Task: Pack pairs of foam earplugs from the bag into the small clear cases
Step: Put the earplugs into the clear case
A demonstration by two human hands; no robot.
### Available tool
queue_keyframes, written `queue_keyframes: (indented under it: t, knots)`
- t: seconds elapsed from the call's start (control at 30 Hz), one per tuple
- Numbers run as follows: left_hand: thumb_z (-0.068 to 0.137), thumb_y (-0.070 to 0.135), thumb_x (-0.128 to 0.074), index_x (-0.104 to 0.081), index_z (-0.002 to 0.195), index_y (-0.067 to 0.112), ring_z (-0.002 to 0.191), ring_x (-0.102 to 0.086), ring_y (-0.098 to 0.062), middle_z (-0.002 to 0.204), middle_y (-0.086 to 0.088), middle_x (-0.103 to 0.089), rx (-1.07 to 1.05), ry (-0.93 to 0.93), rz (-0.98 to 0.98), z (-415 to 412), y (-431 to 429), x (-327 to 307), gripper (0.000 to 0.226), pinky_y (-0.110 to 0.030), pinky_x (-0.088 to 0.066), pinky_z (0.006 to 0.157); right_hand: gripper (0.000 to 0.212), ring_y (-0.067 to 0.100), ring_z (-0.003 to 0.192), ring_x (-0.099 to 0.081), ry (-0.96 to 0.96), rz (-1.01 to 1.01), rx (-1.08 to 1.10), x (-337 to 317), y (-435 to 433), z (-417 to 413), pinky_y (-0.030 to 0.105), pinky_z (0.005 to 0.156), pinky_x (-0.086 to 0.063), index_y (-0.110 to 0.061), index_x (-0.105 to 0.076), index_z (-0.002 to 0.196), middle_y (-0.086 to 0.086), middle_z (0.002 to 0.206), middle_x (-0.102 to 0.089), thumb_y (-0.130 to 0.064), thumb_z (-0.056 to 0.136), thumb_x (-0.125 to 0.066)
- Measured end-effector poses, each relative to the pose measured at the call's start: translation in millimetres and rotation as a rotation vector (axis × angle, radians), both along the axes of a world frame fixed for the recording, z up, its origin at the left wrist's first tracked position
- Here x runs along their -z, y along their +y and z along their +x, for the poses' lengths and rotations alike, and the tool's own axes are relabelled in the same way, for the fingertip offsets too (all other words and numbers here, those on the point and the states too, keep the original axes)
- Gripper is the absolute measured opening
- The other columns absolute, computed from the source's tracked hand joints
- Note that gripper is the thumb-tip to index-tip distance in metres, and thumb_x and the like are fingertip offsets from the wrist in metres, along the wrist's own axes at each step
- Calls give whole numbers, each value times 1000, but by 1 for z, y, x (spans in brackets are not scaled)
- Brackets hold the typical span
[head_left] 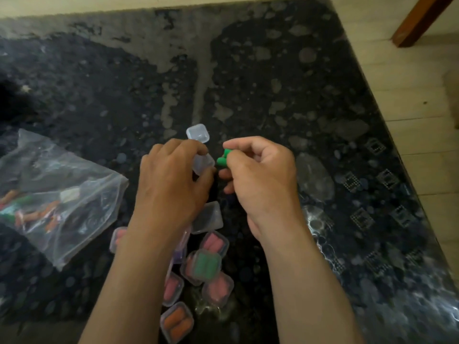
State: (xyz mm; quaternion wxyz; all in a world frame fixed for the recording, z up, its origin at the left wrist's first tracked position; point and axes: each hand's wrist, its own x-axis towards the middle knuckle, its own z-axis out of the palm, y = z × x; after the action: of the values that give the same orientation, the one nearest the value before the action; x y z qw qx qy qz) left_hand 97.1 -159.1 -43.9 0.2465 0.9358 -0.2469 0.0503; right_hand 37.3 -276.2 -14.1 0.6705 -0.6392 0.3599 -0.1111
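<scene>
A small clear plastic case [204,163], its lid raised, is gripped in the curled fingers of the left hand [173,180] above a dark speckled stone tabletop [273,83]. Two green foam earplugs [223,158] are pinched by the right hand [260,170], just beside the case. A clear plastic bag [74,184] of loose earplugs lies at the left.

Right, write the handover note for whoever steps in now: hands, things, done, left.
Left hand holds an open clear case, lid up.
Right hand pinches green earplugs beside it, not yet inside.
Bag lies at left with earplugs in it.
Done: several filled cases piled by the wrists.
Left: put the green pair in, close the lid, then go on; a seemingly empty case waits.
</scene>
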Motion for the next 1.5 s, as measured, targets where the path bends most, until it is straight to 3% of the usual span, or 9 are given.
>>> queue_keyframes:
  t: [0.13,0.2,0.37,0.63,0.87,0.97,1.2,1.33,1.5]
  knots:
    - [79,12,-82,-68,110,15,87,-57,-5,107,5,-61,52,3,-172,-8,14,-22,34,-12,-48,74,26,15,59,-69,-13,251,-1,-14,2,-1,26,50,-54,-10,-73,90,5,74,-68,0,93,-49]
    - [79,7,-83,-67,111,14,85,-58,-4,109,6,-59,73,24,-243,-14,27,-31,36,-4,-46,74,29,13,52,-63,7,323,-9,-18,8,1,25,44,-50,-5,-71,88,6,72,-64,3,93,-43]
    - [77,7,-84,-65,119,11,93,-64,-4,110,2,-63,47,66,-317,-24,65,-41,46,-9,-53,78,26,15,48,-45,112,422,-116,-23,33,4,21,42,-27,-9,-62,71,9,68,-62,2,77,-39]
    - [78,9,-85,-65,114,10,90,-55,-2,105,4,-59,89,-58,-234,-22,103,-48,41,-17,-50,79,36,13,47,-31,212,249,-532,-30,65,4,22,42,-18,-13,-63,83,6,64,-43,-48,94,-62]
    - [79,5,-84,-65,122,6,95,-54,1,109,0,-63,153,-4,-277,-25,100,-44,46,-6,-45,85,25,16,49,-28,156,271,-461,-31,68,6,19,41,-16,-10,-55,74,7,58,-43,-21,96,-54]
    - [80,4,-82,-65,123,10,96,-62,-2,109,4,-64,144,66,-359,-25,95,-45,47,-19,-54,84,22,17,51,-30,113,239,-413,-31,62,5,26,45,-16,-11,-54,72,7,60,-43,-14,94,-54]
    - [82,2,-82,-66,120,7,96,-59,-1,108,10,-60,140,-45,-338,-24,82,-43,42,-6,-47,84,32,14,50,-34,103,260,-482,-31,59,4,24,42,-20,-18,-61,71,7,65,-40,-37,96,-59]
    - [80,-1,-81,-65,123,6,96,-65,-5,111,1,-69,133,-41,-352,-27,76,-40,47,-14,-53,85,43,11,48,-38,91,216,-462,-30,56,5,24,41,-25,-26,-67,55,2,57,-44,-34,96,-57]
    - [81,-6,-72,-64,126,9,101,-70,-9,114,1,-71,128,28,-389,-29,74,-40,48,-27,-59,87,39,13,52,-42,81,181,-413,-25,54,6,27,44,-29,-22,-66,64,-2,56,-47,-35,99,-55]
